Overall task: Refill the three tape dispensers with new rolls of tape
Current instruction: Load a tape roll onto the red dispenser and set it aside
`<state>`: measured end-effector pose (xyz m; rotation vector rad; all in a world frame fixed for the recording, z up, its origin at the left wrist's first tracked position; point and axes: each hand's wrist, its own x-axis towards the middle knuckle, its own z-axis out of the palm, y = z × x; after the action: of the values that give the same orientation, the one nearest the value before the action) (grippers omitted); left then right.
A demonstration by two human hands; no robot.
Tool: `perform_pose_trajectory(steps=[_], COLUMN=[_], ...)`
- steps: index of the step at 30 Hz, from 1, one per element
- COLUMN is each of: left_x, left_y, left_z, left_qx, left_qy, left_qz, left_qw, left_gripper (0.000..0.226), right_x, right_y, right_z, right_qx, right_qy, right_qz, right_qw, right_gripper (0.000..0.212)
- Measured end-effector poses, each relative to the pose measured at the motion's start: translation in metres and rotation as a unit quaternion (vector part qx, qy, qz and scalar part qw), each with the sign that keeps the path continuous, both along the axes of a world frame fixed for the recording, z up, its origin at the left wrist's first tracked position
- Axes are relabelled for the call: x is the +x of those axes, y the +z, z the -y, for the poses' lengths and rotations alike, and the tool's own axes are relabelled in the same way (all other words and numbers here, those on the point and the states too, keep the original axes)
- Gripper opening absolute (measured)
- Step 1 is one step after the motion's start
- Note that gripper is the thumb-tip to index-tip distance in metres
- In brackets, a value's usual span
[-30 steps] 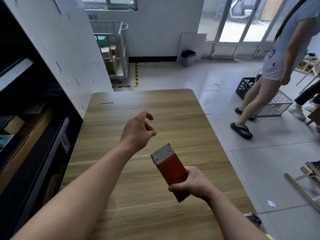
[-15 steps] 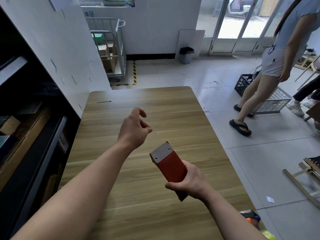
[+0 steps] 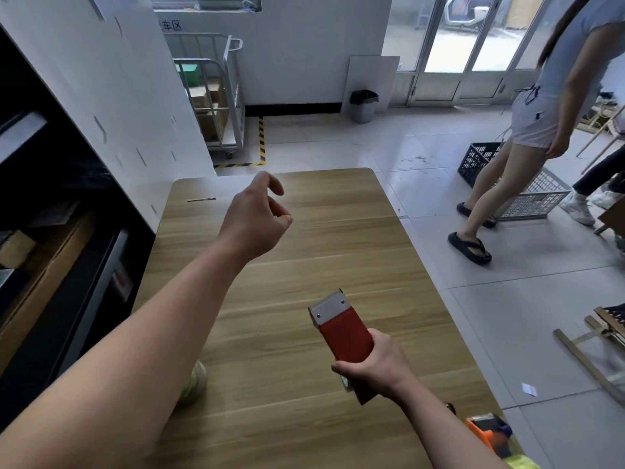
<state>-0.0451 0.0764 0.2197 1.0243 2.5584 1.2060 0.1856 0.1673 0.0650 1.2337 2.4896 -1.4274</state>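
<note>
While the right hand [image 3: 376, 369] gripped the red tape dispenser [image 3: 342, 333], fingers and thumb curled round its lower half, the dispenser was held up over the near right part of the wooden table [image 3: 338, 238], clear of the top and tilted so that its grey metal blade end pointed up and away from the person. The left hand [image 3: 256, 220] hung in the air above the middle of the table, well apart from the dispenser, with its fingers loosely curled, the forefinger crooked above the others and the thumb tip close to them; nothing could be seen in its hold. A second dispenser, orange [image 3: 487, 431], lay at the near right corner of the table, partly hidden by the right forearm. A pale yellow-green object [image 3: 195, 384] showed just beside the left forearm, mostly covered, and what it was could not be told. A thin stick [image 3: 201, 199] lay near the far left corner of the table. Dark shelving [image 3: 50, 238] stood along the left side. On the tiled floor to the right another person [image 3: 554, 96] stood beside a black crate [image 3: 477, 160] and a wire basket [image 3: 536, 201]. A grey bin [image 3: 363, 104] and a metal cart [image 3: 216, 96] stood by the far wall.
</note>
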Motion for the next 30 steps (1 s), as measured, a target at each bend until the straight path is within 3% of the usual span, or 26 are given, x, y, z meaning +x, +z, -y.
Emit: perform_pose_trajectory(steps=[11, 18, 22, 26, 30], left_x=[0.043, 0.08, 0.099, 0.113, 0.123], left_y=[-0.014, -0.057, -0.083, -0.105, -0.118], left_z=[0.0, 0.009, 0.012, 0.016, 0.018], left_qx=[0.082, 0.091, 0.083, 0.068, 0.066], left_qy=[-0.04, -0.07, -0.07, -0.065, -0.06], left_qz=[0.093, 0.213, 0.261, 0.243, 0.207], left_qw=[0.991, 0.97, 0.959, 0.965, 0.974], left_gripper=[0.031, 0.034, 0.032, 0.032, 0.033], right_x=[-0.015, -0.022, -0.027, -0.026, -0.022], right_y=[0.004, 0.002, 0.01, 0.013, 0.018], right_z=[-0.007, -0.013, -0.013, -0.016, -0.017], right_qx=[0.006, -0.105, -0.218, -0.331, -0.374], right_qy=[-0.045, -0.07, -0.116, -0.166, -0.123], right_qz=[0.05, -0.001, -0.055, -0.127, -0.177], right_qw=[0.998, 0.992, 0.968, 0.92, 0.902], right_gripper=[0.065, 0.038, 0.02, 0.056, 0.06])
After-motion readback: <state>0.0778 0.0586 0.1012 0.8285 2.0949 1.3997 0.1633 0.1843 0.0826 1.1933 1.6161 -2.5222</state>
